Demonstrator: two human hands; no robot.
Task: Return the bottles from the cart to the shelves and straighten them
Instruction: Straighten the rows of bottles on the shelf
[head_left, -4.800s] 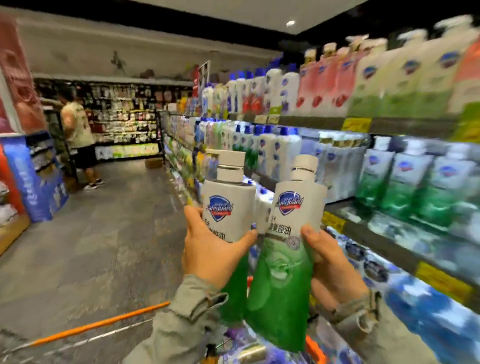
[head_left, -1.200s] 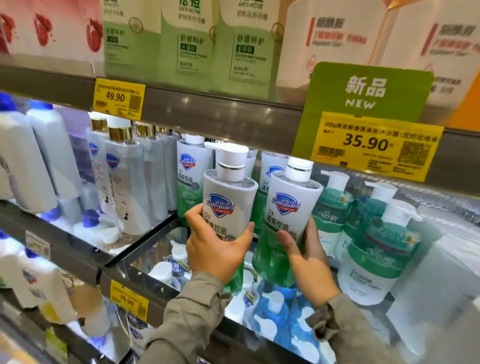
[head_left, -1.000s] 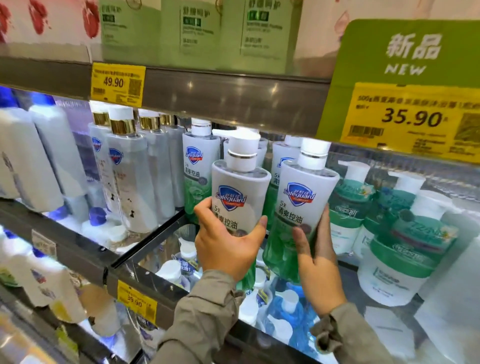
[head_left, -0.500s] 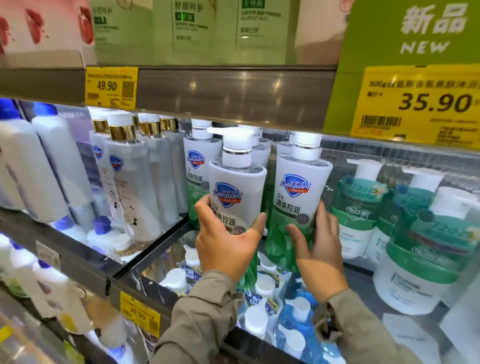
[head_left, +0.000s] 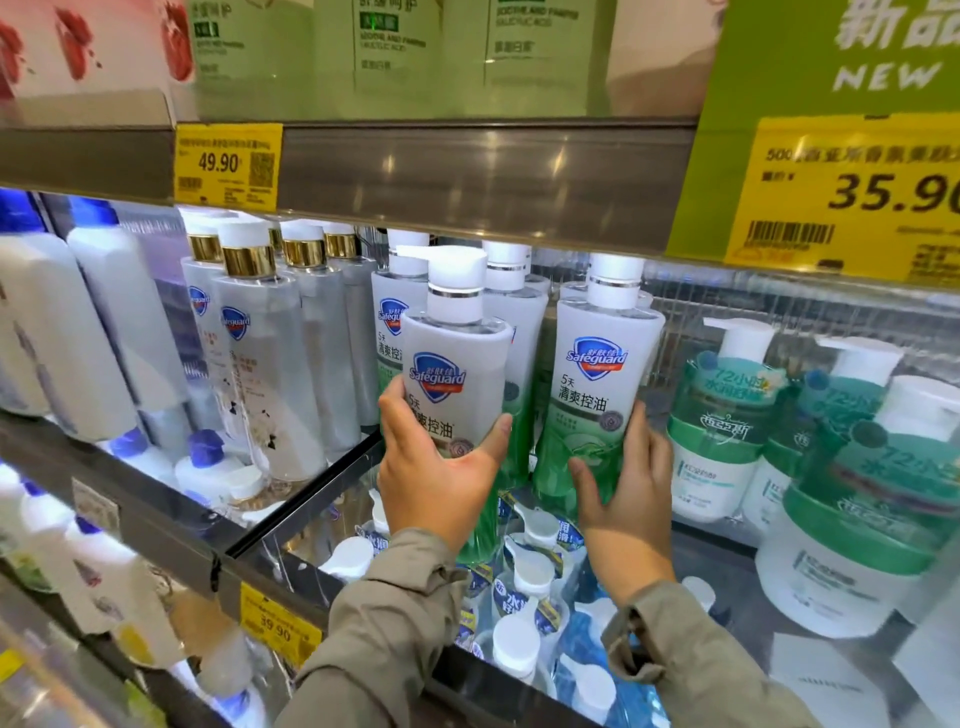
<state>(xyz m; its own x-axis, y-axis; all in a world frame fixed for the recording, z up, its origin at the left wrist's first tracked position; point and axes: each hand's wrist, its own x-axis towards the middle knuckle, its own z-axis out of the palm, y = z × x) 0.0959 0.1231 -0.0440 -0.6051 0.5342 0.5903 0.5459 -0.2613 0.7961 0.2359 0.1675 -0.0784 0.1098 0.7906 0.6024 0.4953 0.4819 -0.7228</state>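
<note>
Here, the left hand (head_left: 436, 486) grips one green bottle (head_left: 460, 374) and the right hand (head_left: 626, 501) grips the other green bottle (head_left: 597, 379), at the shelf (head_left: 483, 686).

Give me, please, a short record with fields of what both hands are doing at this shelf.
left hand: grips the left Safeguard bottle, upright, in front of the shelved row.
right hand: holds the right Safeguard bottle, upright, beside it.
left neighbours: gold-collared clear bottles.
right neighbours: teal pump bottles.
price tag above: 49.90.
</note>
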